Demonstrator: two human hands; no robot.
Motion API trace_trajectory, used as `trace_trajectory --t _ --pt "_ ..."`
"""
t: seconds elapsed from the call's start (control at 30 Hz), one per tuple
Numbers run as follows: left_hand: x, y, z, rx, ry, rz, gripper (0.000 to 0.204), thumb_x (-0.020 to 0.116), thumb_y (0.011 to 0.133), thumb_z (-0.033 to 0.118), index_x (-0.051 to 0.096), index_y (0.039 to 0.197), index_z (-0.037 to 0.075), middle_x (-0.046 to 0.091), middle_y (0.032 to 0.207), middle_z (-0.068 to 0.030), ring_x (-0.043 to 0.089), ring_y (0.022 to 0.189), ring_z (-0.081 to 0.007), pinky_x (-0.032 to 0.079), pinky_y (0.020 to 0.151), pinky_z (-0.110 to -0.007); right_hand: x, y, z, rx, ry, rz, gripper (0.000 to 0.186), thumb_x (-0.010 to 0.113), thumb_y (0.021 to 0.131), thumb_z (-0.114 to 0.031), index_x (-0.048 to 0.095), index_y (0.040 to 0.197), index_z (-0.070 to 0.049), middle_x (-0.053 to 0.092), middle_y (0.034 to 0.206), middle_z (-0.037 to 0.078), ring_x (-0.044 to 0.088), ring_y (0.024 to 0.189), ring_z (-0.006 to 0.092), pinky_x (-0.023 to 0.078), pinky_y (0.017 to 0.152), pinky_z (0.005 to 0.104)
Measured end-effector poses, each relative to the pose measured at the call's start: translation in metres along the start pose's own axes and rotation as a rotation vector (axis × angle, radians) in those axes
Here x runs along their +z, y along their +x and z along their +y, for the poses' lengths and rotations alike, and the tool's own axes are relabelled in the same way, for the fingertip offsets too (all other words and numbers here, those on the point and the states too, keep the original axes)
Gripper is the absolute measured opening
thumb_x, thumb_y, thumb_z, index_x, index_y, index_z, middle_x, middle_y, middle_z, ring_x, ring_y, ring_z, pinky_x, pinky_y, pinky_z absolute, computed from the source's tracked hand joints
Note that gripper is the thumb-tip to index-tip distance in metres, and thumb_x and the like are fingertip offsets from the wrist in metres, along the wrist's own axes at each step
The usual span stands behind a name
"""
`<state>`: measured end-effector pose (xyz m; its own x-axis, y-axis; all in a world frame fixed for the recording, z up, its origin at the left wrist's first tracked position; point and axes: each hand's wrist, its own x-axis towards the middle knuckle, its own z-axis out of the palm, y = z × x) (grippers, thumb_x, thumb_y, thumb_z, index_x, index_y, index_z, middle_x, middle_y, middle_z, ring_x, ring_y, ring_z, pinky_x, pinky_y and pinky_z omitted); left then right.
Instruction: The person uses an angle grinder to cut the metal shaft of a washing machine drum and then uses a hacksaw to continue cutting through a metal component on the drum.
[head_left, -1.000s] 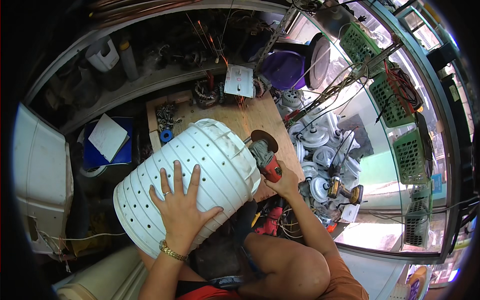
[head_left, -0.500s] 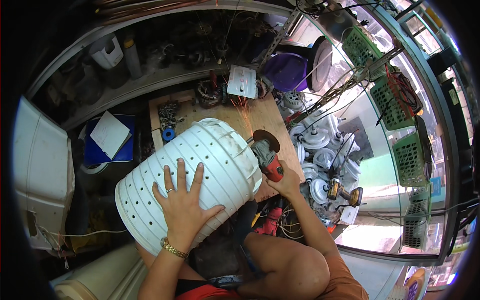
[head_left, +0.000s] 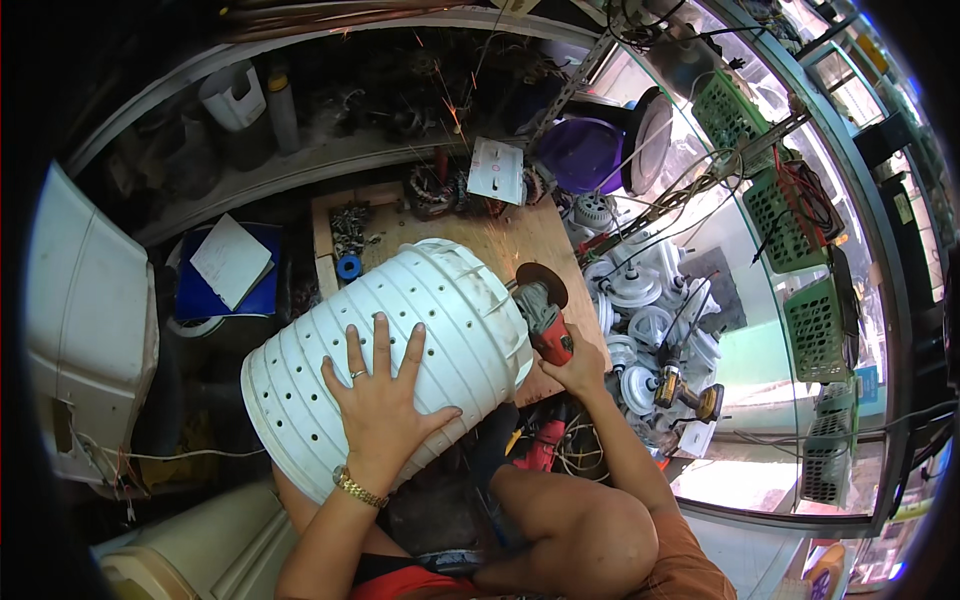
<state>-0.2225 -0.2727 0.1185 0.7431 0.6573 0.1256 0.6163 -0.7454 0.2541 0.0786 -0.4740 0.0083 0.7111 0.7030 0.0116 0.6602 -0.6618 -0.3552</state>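
A white ribbed washing machine drum (head_left: pixel 375 355), dotted with small holes, lies tilted on its side across my lap and the wooden board. My left hand (head_left: pixel 380 400) presses on its side, fingers spread flat. In my right hand (head_left: pixel 580 368) is a red and grey angle grinder (head_left: pixel 545 322), gripped by its body. The grinder's brown disc (head_left: pixel 541 285) is at the metal shaft sticking out of the drum's far end. Orange sparks fly up and away from there. The exact contact point is partly hidden by the disc and drum rim.
The wooden board (head_left: pixel 540 235) carries motor coils (head_left: pixel 432 190), a white plate (head_left: pixel 497 170), loose bolts (head_left: pixel 350 230) and a blue ring (head_left: pixel 348 267). To the right lie several white plastic gear parts (head_left: pixel 632 285) and a yellow-black drill (head_left: pixel 690 392). Green baskets (head_left: pixel 780 215) line the glass.
The whole view has shifted slightly, with drum, board and hands appearing a little further right. The sparks near the shaft look thinner. Both hands keep their places.
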Motion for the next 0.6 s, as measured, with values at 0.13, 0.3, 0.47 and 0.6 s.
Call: trace_trajectory --t 0.13,0.3,0.47,0.6 --pt "-0.001 0.000 0.000 0.001 -0.004 0.002 0.111 0.083 0.058 0.070 0.047 0.154 0.028 0.036 0.162 -0.0174 0.030 0.148 -0.0458 0.027 0.109 -0.074 -0.003 0.002 0.000 -0.013 -0.012 -0.006 0.080 0.085 0.063 -0.044 0.058 0.131 -0.013 0.074 0.099 0.016 0.072 0.091 0.0384 0.056 0.078 0.0472" --pt "-0.002 0.000 0.000 0.000 -0.010 -0.007 0.112 0.084 0.058 0.070 0.046 0.155 0.028 0.036 0.162 -0.0174 0.030 0.148 -0.0460 0.027 0.109 -0.074 -0.003 -0.003 0.005 -0.022 -0.026 -0.017 0.080 0.085 0.063 -0.044 0.058 0.131 -0.013 0.074 0.097 0.017 0.072 0.090 0.0389 0.056 0.077 0.0478" --pt "-0.002 -0.001 -0.001 -0.006 -0.008 -0.018 0.114 0.084 0.057 0.070 0.044 0.156 0.029 0.035 0.163 -0.0174 0.029 0.149 -0.0462 0.026 0.109 -0.073 -0.002 0.002 -0.002 -0.010 -0.019 0.004 0.081 0.085 0.063 -0.045 0.057 0.132 -0.014 0.074 0.097 0.017 0.072 0.089 0.0394 0.056 0.077 0.0486" --pt "-0.002 -0.001 -0.001 -0.006 -0.018 -0.021 0.114 0.084 0.057 0.070 0.044 0.156 0.029 0.034 0.163 -0.0172 0.029 0.149 -0.0461 0.026 0.110 -0.073 -0.005 0.003 -0.001 -0.026 -0.035 0.001 0.082 0.086 0.063 -0.045 0.057 0.133 -0.014 0.074 0.097 0.017 0.072 0.089 0.0393 0.056 0.077 0.0488"
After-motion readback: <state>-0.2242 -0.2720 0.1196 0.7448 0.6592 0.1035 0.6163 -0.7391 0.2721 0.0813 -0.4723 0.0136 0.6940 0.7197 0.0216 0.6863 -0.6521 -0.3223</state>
